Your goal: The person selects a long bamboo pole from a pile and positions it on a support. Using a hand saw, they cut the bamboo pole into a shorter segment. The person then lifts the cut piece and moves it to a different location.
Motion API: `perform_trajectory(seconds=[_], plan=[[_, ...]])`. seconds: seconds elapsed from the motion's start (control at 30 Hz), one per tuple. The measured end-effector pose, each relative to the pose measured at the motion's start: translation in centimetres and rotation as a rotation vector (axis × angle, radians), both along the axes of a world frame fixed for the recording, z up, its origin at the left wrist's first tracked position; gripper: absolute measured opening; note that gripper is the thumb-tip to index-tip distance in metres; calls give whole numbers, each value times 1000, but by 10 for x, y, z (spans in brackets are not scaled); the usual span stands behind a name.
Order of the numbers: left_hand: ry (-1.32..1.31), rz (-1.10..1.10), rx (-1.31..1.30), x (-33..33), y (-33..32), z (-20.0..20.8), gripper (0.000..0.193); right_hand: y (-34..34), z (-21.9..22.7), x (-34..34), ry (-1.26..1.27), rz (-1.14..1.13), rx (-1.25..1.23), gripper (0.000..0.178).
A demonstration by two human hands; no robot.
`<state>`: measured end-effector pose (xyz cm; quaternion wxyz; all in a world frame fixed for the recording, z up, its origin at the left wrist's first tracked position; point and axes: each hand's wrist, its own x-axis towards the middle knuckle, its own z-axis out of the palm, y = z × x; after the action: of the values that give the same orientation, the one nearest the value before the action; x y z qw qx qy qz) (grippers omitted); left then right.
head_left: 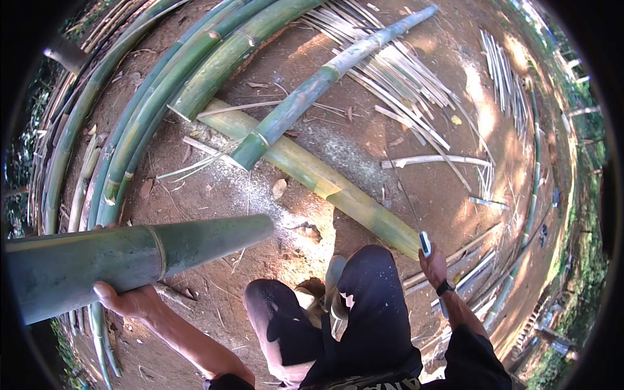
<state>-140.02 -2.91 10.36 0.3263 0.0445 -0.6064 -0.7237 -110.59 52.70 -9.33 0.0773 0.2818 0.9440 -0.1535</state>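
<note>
My left hand [130, 300] is wrapped round a thick green bamboo section [117, 253] at the left. Its thumb shows on the near side, and a little of the fingers on the far side. The section's narrowing end points right, above the ground. At the right, my right hand [434, 266] is closed on the handle of a saw [426, 242], whose thin dark blade is seen edge-on, pointing away from me. Close by that hand ends a yellow-green bamboo pole [338, 194] on the ground. A blue-green bamboo pole [299, 97] rests across it.
Long green bamboo poles [166, 110] lie along the left. Split bamboo strips [406, 81] are piled at the far middle, with another bundle [502, 71] farther right. Pale sawdust [260, 195] covers the brown soil before my bent knees [370, 273]. More cut strips [478, 270] lie beside my right arm.
</note>
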Motion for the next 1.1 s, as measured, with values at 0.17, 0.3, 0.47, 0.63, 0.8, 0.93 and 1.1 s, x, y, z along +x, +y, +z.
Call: perform_trajectory(seconds=[0.17,0.3,0.47,0.63,0.8,0.93,1.1], plan=[[-261,-118,-320,-19,10,73,94,-5,116,120,-343,-183,-172,34],[-498,-183,-525,-19,24,145,98,-36,210,214,-380,-333,-302,38],[-544,-506,-551,-26,51,221,99,-101,306,244,-651,-645,-532,49],[-641,-836,-516,-19,61,247,99,-177,328,265,-502,-700,-594,48],[-771,-1038,-703,-8,61,233,103,-282,353,280,-375,-942,-545,51],[-738,-1218,-773,5,65,216,98,-348,403,278,-331,-1229,-672,51],[-666,-1422,-955,31,98,194,91,-430,396,319,-203,-1376,-462,44]])
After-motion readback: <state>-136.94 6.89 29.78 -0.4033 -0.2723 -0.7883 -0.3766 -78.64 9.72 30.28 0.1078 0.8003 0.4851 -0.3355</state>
